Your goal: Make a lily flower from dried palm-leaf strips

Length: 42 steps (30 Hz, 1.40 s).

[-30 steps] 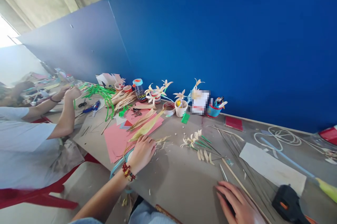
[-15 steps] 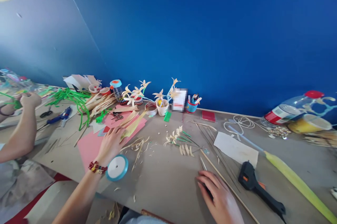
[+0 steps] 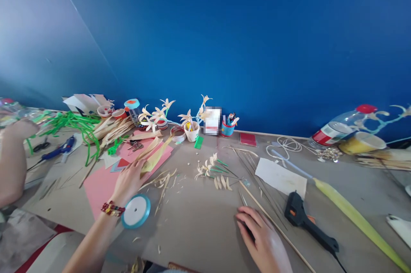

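Observation:
My left hand [image 3: 131, 181], with a red beaded bracelet on its wrist, lies over pink paper [image 3: 102, 185]. Its outstretched fingers touch pale dried husk pieces [image 3: 148, 153]; the fingertips are partly hidden. Close to that wrist is a blue-rimmed ribbon spool [image 3: 136, 211]. On the right, my right hand [image 3: 261, 236] rests on the table, curled over scissors [image 3: 244, 199]; narrow metal blades stick out ahead of the fingers and the dark handles are mostly covered. Small cream flowers on green stems [image 3: 212, 167] and loose petals [image 3: 222, 183] lie between the hands, farther back.
A black glue gun [image 3: 308, 221], white card [image 3: 281, 176], long thin stick [image 3: 276, 226] and yellow-green wrapped stem [image 3: 356, 217] lie right. Along the blue wall stand flower cups [image 3: 192, 132], a pen cup [image 3: 228, 128] and a tilted bottle [image 3: 337, 129]. A co-worker's arm [image 3: 13, 166] is left.
The view has shifted, so most things sit slightly farther left. My hands keep nearly the same places on the table. The co-worker's forearm has moved toward the left edge.

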### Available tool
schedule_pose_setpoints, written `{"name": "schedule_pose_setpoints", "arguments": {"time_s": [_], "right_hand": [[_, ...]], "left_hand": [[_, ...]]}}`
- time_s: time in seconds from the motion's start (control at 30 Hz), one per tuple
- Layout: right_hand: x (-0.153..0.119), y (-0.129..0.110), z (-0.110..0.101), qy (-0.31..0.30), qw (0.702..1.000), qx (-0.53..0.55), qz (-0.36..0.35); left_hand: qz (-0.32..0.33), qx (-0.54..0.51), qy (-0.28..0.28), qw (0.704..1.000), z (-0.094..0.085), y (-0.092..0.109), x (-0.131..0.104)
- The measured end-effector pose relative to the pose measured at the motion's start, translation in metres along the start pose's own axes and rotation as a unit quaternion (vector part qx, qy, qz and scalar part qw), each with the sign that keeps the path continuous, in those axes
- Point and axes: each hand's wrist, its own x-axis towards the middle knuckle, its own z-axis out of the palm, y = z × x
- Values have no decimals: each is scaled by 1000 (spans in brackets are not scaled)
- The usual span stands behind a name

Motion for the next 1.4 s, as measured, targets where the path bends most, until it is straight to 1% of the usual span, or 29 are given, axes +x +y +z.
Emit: {"name": "schedule_pose_setpoints", "arguments": {"time_s": [0.2,0.37,0.53,0.7,0.8,1.2,1.3,1.4], "right_hand": [[2,-3,-2,5,1000,13,11],[2,-4,-2,8,1000,6,4],[0,-2,0,2,1000,3,8],[0,-2,1,13,1000,-2,2],[0,-3,1,20,1000,0,1],[1,-4,0,24,1000,-11,0],[3,-3,0,29,999,-24,-16],[0,12,4,52,996,-33,-63]], "left_hand": [[-16,-17,-6,1000,2,-1,1],[-21,-32,-6,999,2,0,0],[-10,-30,-8,999,1,1,-1],[-32,-16,-24,999,-1,3,-2],[-33,-12,-29,999,0,4,-2],[-25,-47,-5,999,5,-1,-2],[-31,-81,5,996,6,-1,-2],[-44,-144,20,988,2,-1,-3]]}}
